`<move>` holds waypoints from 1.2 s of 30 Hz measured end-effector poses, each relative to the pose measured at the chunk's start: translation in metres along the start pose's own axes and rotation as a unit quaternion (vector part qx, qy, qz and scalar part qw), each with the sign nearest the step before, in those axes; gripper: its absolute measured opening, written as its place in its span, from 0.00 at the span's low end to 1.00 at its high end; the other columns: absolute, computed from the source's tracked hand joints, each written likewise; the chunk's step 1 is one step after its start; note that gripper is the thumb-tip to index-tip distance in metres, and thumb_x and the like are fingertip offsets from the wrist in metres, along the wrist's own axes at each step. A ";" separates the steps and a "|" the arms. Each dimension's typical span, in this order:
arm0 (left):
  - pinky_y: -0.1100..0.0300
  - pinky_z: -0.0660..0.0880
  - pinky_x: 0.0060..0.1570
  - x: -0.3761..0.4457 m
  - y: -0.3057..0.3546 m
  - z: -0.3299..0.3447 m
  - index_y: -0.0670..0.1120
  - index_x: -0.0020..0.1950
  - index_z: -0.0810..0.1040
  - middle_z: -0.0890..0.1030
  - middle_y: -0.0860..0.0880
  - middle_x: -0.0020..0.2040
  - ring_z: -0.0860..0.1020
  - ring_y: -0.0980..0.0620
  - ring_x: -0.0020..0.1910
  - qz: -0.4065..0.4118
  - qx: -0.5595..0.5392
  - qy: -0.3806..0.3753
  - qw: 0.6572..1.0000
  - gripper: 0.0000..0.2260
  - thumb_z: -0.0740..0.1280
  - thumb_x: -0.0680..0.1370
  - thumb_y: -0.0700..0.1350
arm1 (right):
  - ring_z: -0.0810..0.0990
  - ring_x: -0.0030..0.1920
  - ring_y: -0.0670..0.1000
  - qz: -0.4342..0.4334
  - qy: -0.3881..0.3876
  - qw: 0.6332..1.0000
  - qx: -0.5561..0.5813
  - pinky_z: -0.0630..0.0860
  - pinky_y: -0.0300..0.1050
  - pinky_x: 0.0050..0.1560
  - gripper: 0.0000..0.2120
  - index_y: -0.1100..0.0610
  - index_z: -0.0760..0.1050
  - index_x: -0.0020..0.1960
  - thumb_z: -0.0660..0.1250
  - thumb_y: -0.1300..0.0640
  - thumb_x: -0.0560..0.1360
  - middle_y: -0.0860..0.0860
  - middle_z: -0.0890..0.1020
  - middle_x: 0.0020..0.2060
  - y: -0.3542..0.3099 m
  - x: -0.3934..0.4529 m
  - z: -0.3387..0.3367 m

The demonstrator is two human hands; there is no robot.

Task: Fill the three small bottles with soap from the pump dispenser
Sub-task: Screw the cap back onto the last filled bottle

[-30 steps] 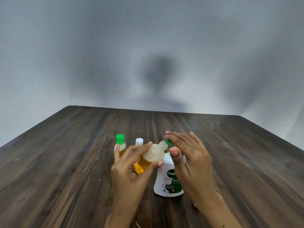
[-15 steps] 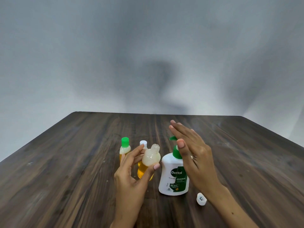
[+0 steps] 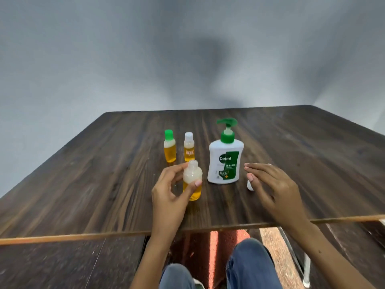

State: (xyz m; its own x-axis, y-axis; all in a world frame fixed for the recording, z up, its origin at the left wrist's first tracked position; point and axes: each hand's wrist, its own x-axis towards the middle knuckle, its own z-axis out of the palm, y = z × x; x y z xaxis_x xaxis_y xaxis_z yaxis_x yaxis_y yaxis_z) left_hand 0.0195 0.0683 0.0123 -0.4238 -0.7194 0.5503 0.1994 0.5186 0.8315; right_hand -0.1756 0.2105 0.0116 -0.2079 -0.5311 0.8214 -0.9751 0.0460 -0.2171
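Three small bottles and one pump dispenser stand on my bench (image 3: 87,184). From the left: a green-capped bottle (image 3: 169,148) and a white-capped bottle (image 3: 189,146), both holding amber soap. Nearer me, my left hand (image 3: 168,193) grips the uncapped bottle (image 3: 192,182), amber below, foam above. Then the Dettol dispenser (image 3: 226,157), and my right hand (image 3: 273,188), fingers relaxed, just over a white cap (image 3: 249,186).

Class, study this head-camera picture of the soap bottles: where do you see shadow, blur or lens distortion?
Head view: a soft dark shadow falls on the grey wall above the white Dettol pump dispenser. The dark wooden table fans outward, a sign of wide-angle distortion. The floor and blue-trousered knees are smeared with blur, while the uncapped small bottle in the left hand is fairly sharp.
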 end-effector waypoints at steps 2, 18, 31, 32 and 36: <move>0.63 0.76 0.56 -0.008 0.001 0.000 0.50 0.58 0.79 0.81 0.53 0.56 0.80 0.58 0.56 -0.008 0.001 0.000 1.000 0.18 0.74 0.69 0.48 | 0.78 0.57 0.45 0.016 -0.040 0.999 -0.017 0.75 0.49 0.57 0.16 0.56 0.82 0.56 0.60 0.50 0.78 0.47 0.82 0.55 0.002 -0.012 0.000; 0.71 0.75 0.51 -0.020 -0.006 0.013 0.51 0.54 0.78 0.82 0.52 0.56 0.80 0.64 0.54 -0.013 0.029 -0.014 0.999 0.19 0.77 0.66 0.46 | 0.81 0.54 0.50 0.074 -0.146 0.981 -0.107 0.70 0.52 0.61 0.11 0.53 0.81 0.57 0.69 0.59 0.75 0.49 0.82 0.55 0.016 -0.025 0.006; 0.37 0.69 0.66 -0.015 -0.012 0.010 0.54 0.52 0.78 0.80 0.68 0.53 0.80 0.67 0.51 -0.010 0.081 -0.023 0.996 0.18 0.80 0.65 0.47 | 0.81 0.48 0.43 0.090 -0.058 0.986 0.130 0.77 0.33 0.46 0.14 0.55 0.79 0.47 0.79 0.57 0.64 0.48 0.83 0.47 -0.040 0.002 0.006; 0.36 0.68 0.66 -0.015 -0.012 0.010 0.55 0.51 0.78 0.79 0.71 0.53 0.79 0.67 0.51 -0.009 0.082 -0.025 0.996 0.18 0.80 0.66 0.47 | 0.81 0.48 0.43 0.088 -0.053 0.985 0.140 0.77 0.33 0.45 0.14 0.55 0.78 0.46 0.79 0.57 0.64 0.48 0.83 0.47 -0.043 0.007 0.005; 0.36 0.68 0.66 -0.014 -0.013 0.010 0.54 0.51 0.79 0.79 0.70 0.53 0.80 0.67 0.50 -0.006 0.074 -0.026 0.997 0.18 0.80 0.66 0.46 | 0.80 0.49 0.40 0.048 -0.079 0.985 0.144 0.74 0.28 0.47 0.12 0.56 0.80 0.46 0.78 0.56 0.65 0.46 0.84 0.46 -0.047 0.029 0.006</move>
State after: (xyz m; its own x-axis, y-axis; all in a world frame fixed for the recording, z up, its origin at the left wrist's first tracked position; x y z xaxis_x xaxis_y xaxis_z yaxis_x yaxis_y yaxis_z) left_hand 0.0143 0.0759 -0.0075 -0.4713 -0.7030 0.5326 0.0632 0.5754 0.8154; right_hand -0.1350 0.1879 0.0425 -0.2608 -0.6621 0.7026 -0.8842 -0.1283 -0.4492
